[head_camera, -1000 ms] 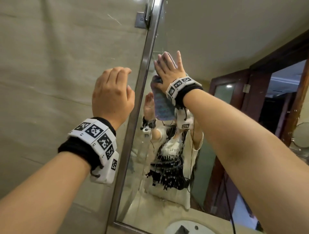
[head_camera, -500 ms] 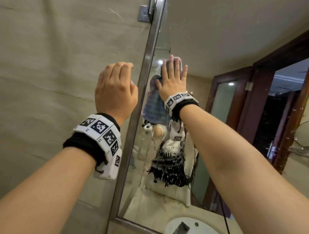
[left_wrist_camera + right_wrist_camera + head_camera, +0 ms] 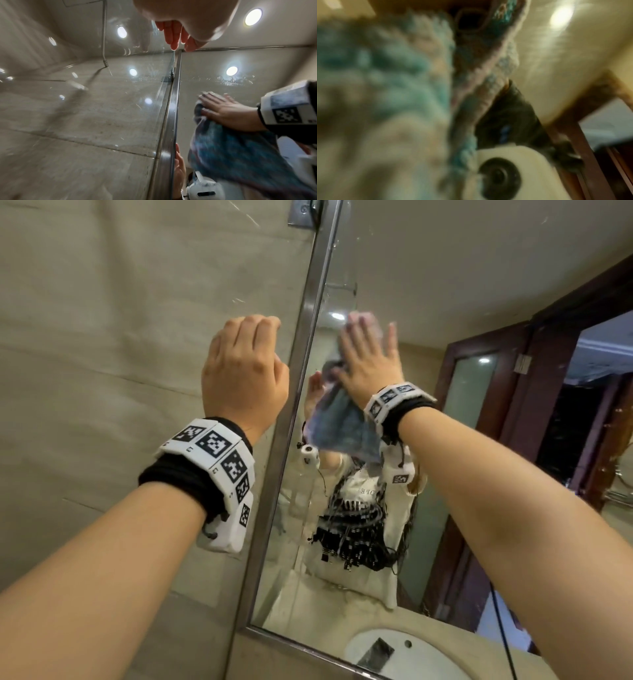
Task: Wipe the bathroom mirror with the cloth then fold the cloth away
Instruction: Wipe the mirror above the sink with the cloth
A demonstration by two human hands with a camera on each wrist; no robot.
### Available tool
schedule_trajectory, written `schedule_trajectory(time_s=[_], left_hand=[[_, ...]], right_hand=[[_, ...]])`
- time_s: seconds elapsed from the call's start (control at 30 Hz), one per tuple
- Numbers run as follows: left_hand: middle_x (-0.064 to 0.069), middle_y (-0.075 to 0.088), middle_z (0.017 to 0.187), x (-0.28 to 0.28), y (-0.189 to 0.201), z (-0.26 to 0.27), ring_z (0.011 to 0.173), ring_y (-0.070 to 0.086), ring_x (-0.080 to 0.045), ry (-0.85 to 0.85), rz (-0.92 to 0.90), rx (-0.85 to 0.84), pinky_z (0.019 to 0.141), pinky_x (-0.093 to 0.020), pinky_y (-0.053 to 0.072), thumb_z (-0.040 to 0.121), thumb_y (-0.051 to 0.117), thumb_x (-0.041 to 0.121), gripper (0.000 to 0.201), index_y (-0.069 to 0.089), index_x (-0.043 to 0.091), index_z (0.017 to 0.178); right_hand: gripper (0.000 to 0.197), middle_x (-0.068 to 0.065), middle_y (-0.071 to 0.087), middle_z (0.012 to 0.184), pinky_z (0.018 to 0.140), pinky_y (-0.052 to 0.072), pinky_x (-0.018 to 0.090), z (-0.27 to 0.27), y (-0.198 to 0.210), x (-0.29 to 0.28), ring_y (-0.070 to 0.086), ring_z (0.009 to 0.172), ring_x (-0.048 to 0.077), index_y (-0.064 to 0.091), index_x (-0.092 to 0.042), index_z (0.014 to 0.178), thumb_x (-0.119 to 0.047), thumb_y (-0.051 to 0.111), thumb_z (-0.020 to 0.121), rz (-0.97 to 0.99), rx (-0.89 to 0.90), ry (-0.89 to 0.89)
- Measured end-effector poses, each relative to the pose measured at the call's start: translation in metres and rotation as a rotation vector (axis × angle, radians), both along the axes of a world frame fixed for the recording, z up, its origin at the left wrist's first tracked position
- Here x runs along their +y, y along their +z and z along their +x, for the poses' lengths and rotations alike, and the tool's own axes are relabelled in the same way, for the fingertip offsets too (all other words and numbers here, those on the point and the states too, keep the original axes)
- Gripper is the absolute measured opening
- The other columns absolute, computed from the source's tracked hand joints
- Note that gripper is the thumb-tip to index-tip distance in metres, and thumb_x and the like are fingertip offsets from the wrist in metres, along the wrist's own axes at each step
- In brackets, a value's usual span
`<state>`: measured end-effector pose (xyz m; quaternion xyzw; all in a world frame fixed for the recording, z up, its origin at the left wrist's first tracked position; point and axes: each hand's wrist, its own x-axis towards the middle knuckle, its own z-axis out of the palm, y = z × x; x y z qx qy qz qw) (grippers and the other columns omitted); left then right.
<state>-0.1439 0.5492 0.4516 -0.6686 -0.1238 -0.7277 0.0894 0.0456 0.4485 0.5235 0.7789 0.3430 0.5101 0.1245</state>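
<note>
The mirror (image 3: 445, 285) hangs on a beige wall, with a steel frame (image 3: 291, 440) down its left side. My right hand (image 3: 371, 361) lies flat, fingers spread, and presses a blue fluffy cloth (image 3: 346, 426) against the glass near that frame. Most of the cloth hangs below the palm. The left wrist view shows the same flat right hand (image 3: 221, 109) on the cloth (image 3: 231, 155). My left hand (image 3: 245, 371) holds nothing, its loosely bent fingertips (image 3: 173, 44) resting on the wall beside the frame. In the right wrist view the cloth (image 3: 385, 81) is a close blur.
Glossy wall tiles (image 3: 102, 337) fill the left side. A metal bracket (image 3: 305, 213) sits at the top of the frame. The mirror reflects a white basin (image 3: 428, 659), a dark wooden door frame (image 3: 513, 405) and a person's white top.
My right hand has slid the cloth a little to the right on the glass and turned from tilted to upright. The left hand has stayed by the frame.
</note>
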Motion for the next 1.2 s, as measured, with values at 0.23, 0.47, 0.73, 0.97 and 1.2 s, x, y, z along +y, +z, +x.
schedule_trajectory(time_s=[0.23,0.47,0.73,0.97,1.2], left_hand=[[-0.012,0.064,0.103,0.000,0.000,0.001,0.097,0.057,-0.029,0.002,0.009,-0.017,0.086,-0.036,0.044,0.079,0.053,0.008,0.031,0.059,0.005,0.109],[-0.013,0.064,0.103,0.000,-0.005,0.000,0.096,0.056,-0.030,-0.016,0.004,0.004,0.086,-0.037,0.043,0.080,0.051,0.008,0.031,0.058,0.004,0.110],[-0.015,0.063,0.107,0.003,-0.080,0.021,0.102,0.056,-0.032,0.010,-0.075,0.180,0.089,-0.039,0.043,0.075,0.053,0.007,0.035,0.059,0.003,0.109],[-0.015,0.062,0.106,0.004,-0.090,0.026,0.101,0.055,-0.033,0.041,-0.114,0.192,0.088,-0.036,0.036,0.074,0.055,0.007,0.036,0.058,0.005,0.110],[-0.017,0.061,0.108,0.001,-0.103,0.027,0.103,0.054,-0.034,0.010,-0.136,0.211,0.090,-0.041,0.040,0.078,0.054,0.005,0.034,0.057,0.003,0.112]], right_hand=[[0.072,0.016,-0.005,0.157,0.116,-0.004,0.055,0.009,0.016,-0.026,-0.006,0.145,0.033,-0.002,-0.007,0.149,-0.047,0.027,0.096,0.598,0.090,-0.025],[0.073,0.011,-0.017,0.156,0.116,-0.009,0.052,-0.011,-0.061,0.031,-0.014,0.144,0.029,-0.014,-0.011,0.147,-0.052,0.018,0.096,0.122,0.044,0.056],[0.068,0.007,-0.011,0.158,0.115,-0.008,0.050,-0.009,-0.085,0.031,-0.010,0.145,0.024,-0.008,-0.015,0.149,-0.051,0.018,0.097,-0.077,-0.026,0.056],[0.069,0.014,-0.001,0.158,0.113,-0.008,0.050,0.022,-0.055,-0.064,0.000,0.146,0.030,0.000,-0.012,0.149,-0.050,0.020,0.095,0.354,0.017,-0.008],[0.072,0.018,-0.002,0.157,0.112,-0.010,0.049,0.013,-0.112,-0.053,-0.002,0.145,0.033,-0.001,-0.006,0.148,-0.049,0.022,0.095,0.355,0.070,0.008]])
